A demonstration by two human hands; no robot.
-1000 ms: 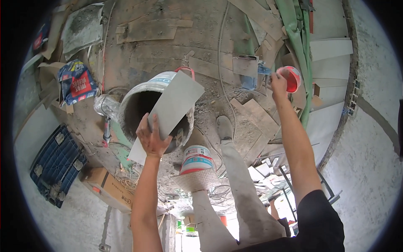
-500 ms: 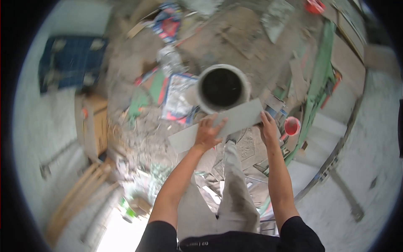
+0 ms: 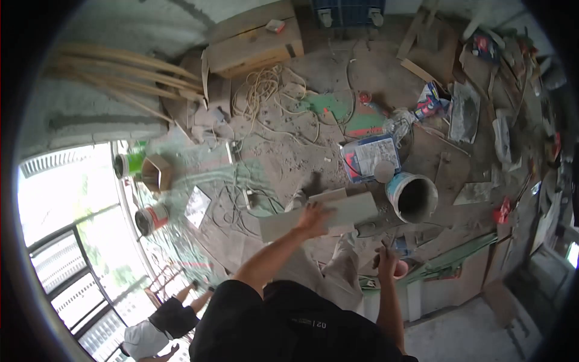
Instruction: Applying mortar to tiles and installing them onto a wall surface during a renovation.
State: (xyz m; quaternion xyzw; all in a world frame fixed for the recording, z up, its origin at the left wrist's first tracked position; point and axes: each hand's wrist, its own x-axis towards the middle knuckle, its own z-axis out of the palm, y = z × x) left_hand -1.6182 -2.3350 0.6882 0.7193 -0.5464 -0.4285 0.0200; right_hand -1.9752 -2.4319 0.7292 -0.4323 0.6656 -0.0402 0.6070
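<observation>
A long, pale grey flat strip (image 3: 353,212), like a cut tile, lies across in front of my legs. My left hand (image 3: 313,219) grips it near the middle, fingers spread over its upper face and thumb side hidden. Just behind the strip shows the edge of another light flat piece (image 3: 327,195). To the right, apart from the strip, my right hand (image 3: 386,260) hangs with its fingers loosely bent and apart, and I see nothing held in it. Beyond the strip's right end, a white bucket (image 3: 392,192) stands with a dark inside.
A blue-edged bag (image 3: 369,158) lies beside the bucket. Tangled rope (image 3: 260,93) and a cardboard box (image 3: 256,39) are at the back left. Green sheeting (image 3: 446,259) runs along the right. Another person (image 3: 158,326) is at lower left, by the bright opening.
My view has swung left, toward the bright opening. My right hand has let go of the strip and moved away from it; my left hand still holds it.
</observation>
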